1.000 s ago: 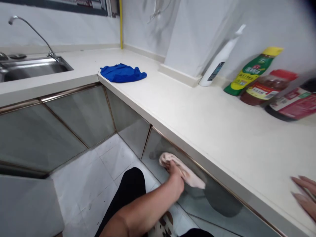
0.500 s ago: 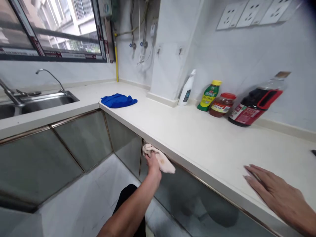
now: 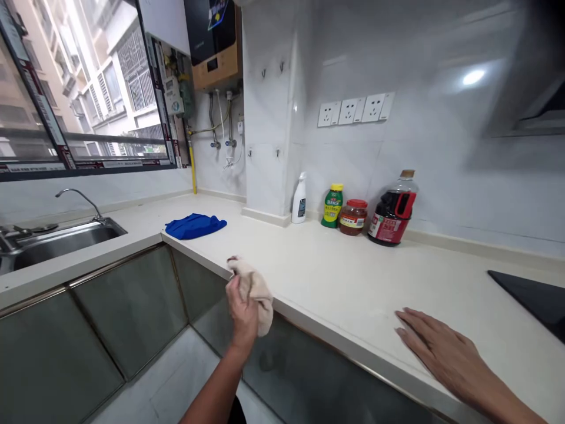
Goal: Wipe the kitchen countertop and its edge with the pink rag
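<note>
The left hand (image 3: 242, 306) was closed around a rag (image 3: 255, 287), a pale pinkish-beige cloth, soft and crumpled, bunched in the fist so that folds stood up above the knuckles and a flap hung down past the fingers. The rag was held at the front edge of the table (image 3: 335, 277), just above the glossy grey cabinet door (image 3: 304, 377) below it. The right hand (image 3: 436, 350) lay flat and open on the table near its front edge, fingers spread, holding nothing, well apart from the left hand.

From the left, a steel sink (image 3: 53, 241) with a curved tap (image 3: 77, 197) sat in the table under a wide window (image 3: 83, 100). A blue cloth (image 3: 194, 225) lay rumpled near the inside corner of the table. Beyond it a yellow pipe (image 3: 193, 171) ran up the wall beneath a water heater (image 3: 214, 41). By a white pillar stood a white spray bottle (image 3: 299, 201), then a green bottle (image 3: 332, 206) with a yellow cap, a red-lidded jar (image 3: 353, 217) and a large dark bottle (image 3: 392, 209), in a row along the white tiled wall. Three sockets (image 3: 355, 110) were set above them. At the far right a black hob (image 3: 534, 297) was let into the cream table, under the edge of a hood (image 3: 529, 100). The floor (image 3: 176, 383) was pale tile.
</note>
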A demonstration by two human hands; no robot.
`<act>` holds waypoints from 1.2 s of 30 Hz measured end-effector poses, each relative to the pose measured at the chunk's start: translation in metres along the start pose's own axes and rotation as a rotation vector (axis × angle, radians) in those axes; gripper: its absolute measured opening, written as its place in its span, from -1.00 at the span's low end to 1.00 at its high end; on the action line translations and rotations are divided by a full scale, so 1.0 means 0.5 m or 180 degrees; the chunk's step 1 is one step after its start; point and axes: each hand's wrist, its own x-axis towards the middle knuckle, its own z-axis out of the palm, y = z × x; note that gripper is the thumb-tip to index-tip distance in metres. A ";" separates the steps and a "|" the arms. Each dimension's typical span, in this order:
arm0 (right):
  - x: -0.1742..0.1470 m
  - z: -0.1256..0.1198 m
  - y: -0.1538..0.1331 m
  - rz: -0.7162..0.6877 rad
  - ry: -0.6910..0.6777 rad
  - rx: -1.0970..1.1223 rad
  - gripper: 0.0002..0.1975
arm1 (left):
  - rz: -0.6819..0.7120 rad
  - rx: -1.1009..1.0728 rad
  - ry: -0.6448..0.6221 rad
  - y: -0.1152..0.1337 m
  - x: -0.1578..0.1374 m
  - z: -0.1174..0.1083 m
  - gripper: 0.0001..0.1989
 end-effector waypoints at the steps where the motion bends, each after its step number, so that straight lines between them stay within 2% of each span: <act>1: 0.001 0.000 -0.002 0.0003 0.0011 -0.0005 -0.37 | 0.0219 0.0223 -0.0179 0.010 0.013 0.009 -0.53; 6: 0.005 -0.002 -0.016 0.0031 0.0008 0.0014 -0.33 | 0.1717 0.1759 -0.1068 0.030 0.034 0.053 -0.74; 10: 0.006 -0.010 -0.030 0.0145 -0.0095 0.0024 -0.33 | 0.2512 0.1735 -0.1379 0.041 -0.034 0.089 -0.75; 13: 0.005 -0.018 -0.038 0.0148 -0.0119 0.0015 -0.34 | 0.2711 0.1571 -0.1895 0.060 -0.136 0.135 -0.74; 17: -0.002 -0.024 -0.032 0.0100 -0.0171 -0.0011 -0.37 | 0.2808 0.1224 -0.2723 0.077 -0.276 0.213 -0.63; 19: -0.006 -0.025 -0.024 -0.0008 -0.0213 0.0012 -0.36 | 0.2884 0.1096 -0.2949 0.078 -0.315 0.240 -0.60; 21: -0.008 -0.026 -0.020 -0.0099 -0.0216 0.0079 -0.35 | 0.2941 0.1004 -0.3074 0.078 -0.319 0.248 -0.57; 23: -0.007 -0.028 -0.024 -0.0043 -0.0173 0.0171 -0.39 | 0.3037 0.0951 -0.3151 0.078 -0.291 0.237 -0.54; 25: -0.004 -0.034 -0.035 0.0071 -0.0097 0.0266 -0.41 | 0.3207 0.0986 -0.3124 0.076 -0.239 0.209 -0.54; 28: 0.004 -0.056 -0.055 0.0098 0.0094 0.0523 -0.48 | 0.3421 0.1107 -0.2830 0.064 -0.134 0.155 -0.60; 30: 0.008 -0.079 -0.070 0.0081 0.0252 0.0835 -0.58 | 0.3173 0.1222 -0.2520 0.051 -0.057 0.118 -0.64; 32: 0.006 -0.110 -0.095 0.0296 0.0579 0.1269 -0.69 | 0.2623 0.1772 -0.2215 0.042 0.020 0.085 -0.68; 35: -0.023 -0.167 -0.175 0.0922 0.1108 0.2348 -0.64 | 0.2321 0.1973 -0.2019 0.044 0.116 0.053 -0.69; 36: -0.040 -0.188 -0.214 0.1001 0.1116 0.2840 -0.60 | 0.2249 0.2023 -0.1972 0.049 0.137 0.049 -0.66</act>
